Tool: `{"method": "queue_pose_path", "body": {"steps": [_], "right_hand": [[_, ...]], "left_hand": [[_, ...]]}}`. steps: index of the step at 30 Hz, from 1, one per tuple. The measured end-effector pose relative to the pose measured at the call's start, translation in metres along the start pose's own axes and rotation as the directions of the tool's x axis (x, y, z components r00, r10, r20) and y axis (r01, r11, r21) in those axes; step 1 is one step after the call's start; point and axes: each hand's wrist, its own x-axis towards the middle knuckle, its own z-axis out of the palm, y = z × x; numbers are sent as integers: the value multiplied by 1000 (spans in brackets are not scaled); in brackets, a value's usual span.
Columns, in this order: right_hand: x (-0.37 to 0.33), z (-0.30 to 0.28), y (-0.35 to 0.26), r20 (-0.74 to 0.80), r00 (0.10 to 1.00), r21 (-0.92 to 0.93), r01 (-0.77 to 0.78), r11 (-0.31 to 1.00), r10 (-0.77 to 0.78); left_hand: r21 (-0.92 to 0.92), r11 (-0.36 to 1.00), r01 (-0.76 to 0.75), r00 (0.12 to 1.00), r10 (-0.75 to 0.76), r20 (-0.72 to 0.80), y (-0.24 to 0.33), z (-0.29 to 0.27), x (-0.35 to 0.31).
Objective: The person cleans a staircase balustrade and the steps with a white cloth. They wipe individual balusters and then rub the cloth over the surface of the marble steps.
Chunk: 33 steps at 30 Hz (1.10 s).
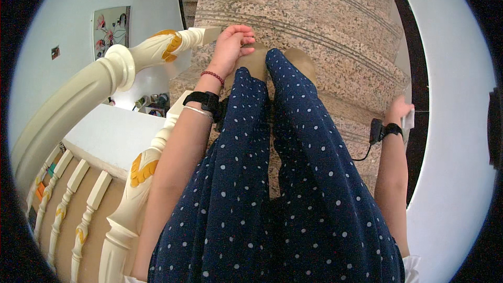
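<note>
My left hand (233, 47) is held out over the granite stairs (314, 26), close beside my left foot. Its fingers are loosely bent and apart, with nothing in them. A dark red bead bracelet (213, 77), a black strap (203, 99) and a pale bangle (199, 111) circle that arm. My right hand (399, 109) hangs low by the white wall on the right. Its fingers seem closed around a small whitish thing (409, 120), too unclear to name. A black strapped device (378, 131) with a cable sits on the right wrist.
My legs in navy dotted trousers (230, 178) and brown footwear (300, 64) stand on the steps. A cream handrail (68, 102) with gold leaf carving and several balusters (84, 230) runs along the left. A flower picture (111, 31) hangs beyond. Dark skirting (419, 89) edges the right wall (456, 99).
</note>
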Motion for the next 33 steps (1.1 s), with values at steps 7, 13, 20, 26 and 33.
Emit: {"method": "queue_pose_path", "body": {"steps": [7, 13, 20, 26, 33], "right_hand": [[-119, 85, -37, 453, 840, -114, 386, 915, -298], [-243, 114, -131, 807, 69, 525, 371, 766, -587], [-289, 90, -207, 759, -352, 637, 227, 737, -548], [-313, 42, -266, 680, -403, 598, -177, 781, -612], [-277, 51, -261, 748, -220, 414, -582, 700, -626]], "left_hand": [[20, 1000, 15, 1000, -15, 19, 2, 12, 3], [18, 1000, 21, 1000, -21, -6, -1, 5, 1], [4, 1000, 15, 1000, -15, 6, -2, 5, 4], [65, 998, 11, 996, -5, -94, 5, 15, -6], [46, 999, 1, 1000, 0, -28, -1, 7, 1]]}}
